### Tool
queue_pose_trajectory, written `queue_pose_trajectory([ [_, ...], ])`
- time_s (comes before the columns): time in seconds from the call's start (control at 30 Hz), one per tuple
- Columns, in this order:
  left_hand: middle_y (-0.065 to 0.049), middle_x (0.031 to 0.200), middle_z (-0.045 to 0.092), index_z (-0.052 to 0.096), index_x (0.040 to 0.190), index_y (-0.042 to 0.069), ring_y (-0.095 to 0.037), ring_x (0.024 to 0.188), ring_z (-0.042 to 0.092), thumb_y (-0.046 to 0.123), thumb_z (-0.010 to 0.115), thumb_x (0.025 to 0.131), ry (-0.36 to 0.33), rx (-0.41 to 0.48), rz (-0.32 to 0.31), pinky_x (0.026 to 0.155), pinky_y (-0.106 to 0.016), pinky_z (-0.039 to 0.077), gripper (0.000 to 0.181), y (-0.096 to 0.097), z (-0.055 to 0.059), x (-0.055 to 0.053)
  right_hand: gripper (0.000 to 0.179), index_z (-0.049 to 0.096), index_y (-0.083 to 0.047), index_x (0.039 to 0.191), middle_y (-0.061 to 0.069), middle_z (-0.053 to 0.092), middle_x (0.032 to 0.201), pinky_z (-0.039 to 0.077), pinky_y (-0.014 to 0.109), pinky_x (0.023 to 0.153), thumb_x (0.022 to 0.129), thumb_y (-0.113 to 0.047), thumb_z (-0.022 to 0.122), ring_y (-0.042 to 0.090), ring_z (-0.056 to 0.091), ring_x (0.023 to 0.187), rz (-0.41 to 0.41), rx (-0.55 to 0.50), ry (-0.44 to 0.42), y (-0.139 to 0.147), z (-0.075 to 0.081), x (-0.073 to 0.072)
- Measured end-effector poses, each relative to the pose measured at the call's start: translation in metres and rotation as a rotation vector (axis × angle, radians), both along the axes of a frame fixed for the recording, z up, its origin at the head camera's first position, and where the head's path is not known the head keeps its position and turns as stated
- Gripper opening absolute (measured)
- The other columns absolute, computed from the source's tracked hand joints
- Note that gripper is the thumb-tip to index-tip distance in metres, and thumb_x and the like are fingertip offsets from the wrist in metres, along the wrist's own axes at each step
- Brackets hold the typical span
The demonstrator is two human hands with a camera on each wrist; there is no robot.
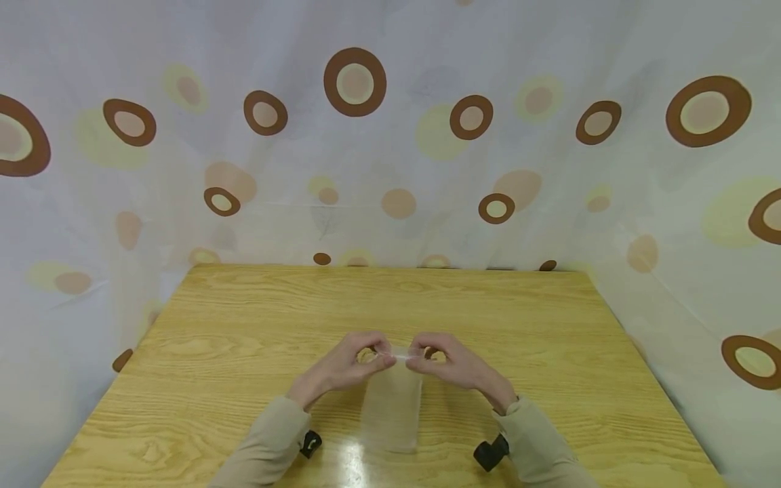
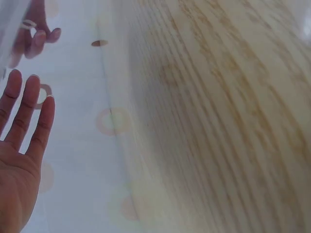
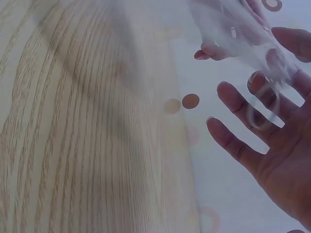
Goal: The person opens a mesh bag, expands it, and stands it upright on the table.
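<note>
Between my hands hangs a clear, see-through plastic bag [image 1: 392, 413], a long narrow rectangle with its upper edge at my fingertips. My left hand [image 1: 346, 364] pinches that edge on the left, thumb against forefinger. On the right, my right hand [image 1: 450, 366] pinches it the same way, a short gap from the left. Both wrist views show the other fingers spread out, away from the bag. A transparent loop [image 3: 262, 109] shows across the right fingers in the right wrist view. Through the clear film [image 3: 235, 36], part of the left hand is visible.
A wood-grain table [image 1: 244, 318] lies beneath the hands, with a bright glare spot near its front. A pale curtain [image 1: 396, 149] with brown and yellow circles hangs behind and at both sides. Black straps with small devices [image 1: 491, 453] sit at the wrists.
</note>
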State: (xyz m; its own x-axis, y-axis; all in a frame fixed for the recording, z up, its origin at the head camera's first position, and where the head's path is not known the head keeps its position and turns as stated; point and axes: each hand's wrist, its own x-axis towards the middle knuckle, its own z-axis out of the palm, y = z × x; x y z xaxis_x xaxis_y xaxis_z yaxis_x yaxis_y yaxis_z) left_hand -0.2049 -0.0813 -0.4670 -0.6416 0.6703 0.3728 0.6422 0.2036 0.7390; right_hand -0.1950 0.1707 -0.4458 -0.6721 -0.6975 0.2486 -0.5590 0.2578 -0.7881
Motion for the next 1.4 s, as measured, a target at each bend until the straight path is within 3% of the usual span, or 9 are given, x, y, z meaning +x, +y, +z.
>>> queue_pose_trajectory([
  [0.2, -0.007, 0.088, 0.071, 0.066, 0.092, 0.013, -0.003, 0.087, 0.063, 0.017, 0.063, 0.1, -0.051, 0.021, 0.015, 0.088, -0.026, 0.054, 0.01, -0.002, 0.001, 0.001, 0.015, 0.062, -0.013, 0.087, 0.003, 0.06, 0.08, 0.052, 0.028, 0.078, 0.101, -0.011, 0.06, 0.002, 0.055, 0.079, 0.002, -0.018, -0.008, 0.001, -0.002, 0.0],
  [0.37, 0.002, 0.084, 0.067, 0.065, 0.087, 0.017, -0.002, 0.083, 0.059, 0.016, 0.067, 0.098, -0.016, 0.001, 0.002, 0.083, -0.024, 0.053, 0.011, -0.008, 0.004, 0.001, 0.017, 0.061, -0.011, 0.085, 0.005, 0.059, 0.079, 0.054, 0.029, 0.08, 0.101, -0.008, 0.059, 0.003, 0.057, 0.08, 0.011, -0.035, 0.022, 0.006, -0.001, 0.0],
  [0.6, 0.003, 0.085, 0.068, 0.067, 0.088, 0.016, -0.002, 0.082, 0.06, 0.018, 0.068, 0.097, 0.031, -0.054, 0.006, 0.082, -0.026, 0.055, 0.01, -0.015, 0.008, -0.001, 0.016, 0.064, -0.009, 0.085, 0.004, 0.06, 0.08, 0.054, 0.03, 0.081, 0.1, -0.005, 0.06, 0.003, 0.056, 0.081, 0.026, -0.042, 0.055, 0.009, 0.003, -0.001],
  [0.77, 0.005, 0.084, 0.068, 0.068, 0.087, 0.018, -0.001, 0.081, 0.059, 0.022, 0.071, 0.096, 0.022, -0.076, 0.017, 0.082, -0.027, 0.054, 0.01, -0.016, 0.007, -0.002, 0.017, 0.064, -0.012, 0.084, 0.005, 0.061, 0.079, 0.053, 0.028, 0.077, 0.098, -0.002, 0.062, 0.003, 0.055, 0.078, 0.034, -0.057, 0.069, 0.008, 0.003, 0.0],
  [1.1, 0.001, 0.085, 0.071, 0.068, 0.085, 0.015, -0.004, 0.084, 0.062, 0.017, 0.072, 0.094, -0.009, 0.016, 0.044, 0.084, -0.028, 0.056, 0.01, -0.016, 0.0, -0.002, 0.013, 0.066, -0.014, 0.088, 0.004, 0.066, 0.083, 0.054, 0.028, 0.078, 0.096, -0.004, 0.065, 0.003, 0.058, 0.08, 0.019, -0.061, 0.101, 0.006, 0.0, -0.001],
  [1.4, 0.001, 0.085, 0.072, 0.069, 0.088, 0.015, -0.002, 0.081, 0.062, 0.018, 0.073, 0.094, 0.015, -0.04, 0.0, 0.082, -0.03, 0.057, 0.007, -0.021, 0.003, -0.003, 0.017, 0.062, -0.014, 0.083, 0.002, 0.061, 0.077, 0.054, 0.026, 0.075, 0.096, -0.005, 0.066, 0.0, 0.054, 0.077, 0.028, -0.041, 0.133, 0.006, -0.004, -0.003],
])
